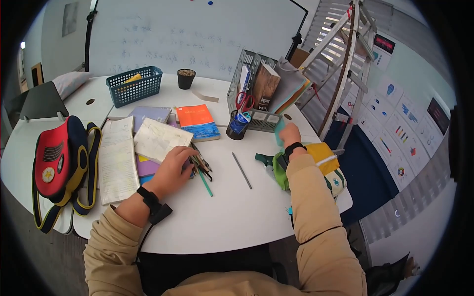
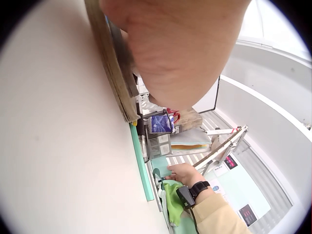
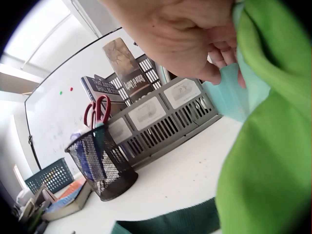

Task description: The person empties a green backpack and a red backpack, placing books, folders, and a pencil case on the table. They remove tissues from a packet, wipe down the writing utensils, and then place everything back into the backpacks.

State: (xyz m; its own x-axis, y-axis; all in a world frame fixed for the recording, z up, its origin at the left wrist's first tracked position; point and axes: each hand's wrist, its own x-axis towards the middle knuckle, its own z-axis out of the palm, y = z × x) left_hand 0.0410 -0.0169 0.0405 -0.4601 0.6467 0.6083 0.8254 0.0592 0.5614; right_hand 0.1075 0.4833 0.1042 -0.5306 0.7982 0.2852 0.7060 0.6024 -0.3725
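Note:
My left hand (image 1: pixel 172 170) lies over the near edge of an open, worn book (image 1: pixel 160 139) and a bunch of pens and pencils (image 1: pixel 199 163). Its fingertips are at the bunch; I cannot tell whether they grip it. A green pen (image 1: pixel 206 184) sticks out of the bunch toward me. At the right, my right hand (image 1: pixel 290 135) holds a teal, translucent, sheet-like thing (image 3: pixel 229 95), fingers curled at its edge. Below this hand sits a green, yellow and white backpack (image 1: pixel 280 173), its green fabric (image 3: pixel 273 156) close to the right wrist camera. A grey pencil (image 1: pixel 242 170) lies between both hands.
A mesh pen cup (image 1: pixel 237 129) with red scissors stands before a grey file rack (image 1: pixel 261 121) of books. Behind are an orange-blue book (image 1: pixel 197 121), a small pot (image 1: pixel 186 79) and a teal basket (image 1: pixel 133 88). A red-navy backpack (image 1: pixel 57 163) and notebook (image 1: pixel 118 163) lie left.

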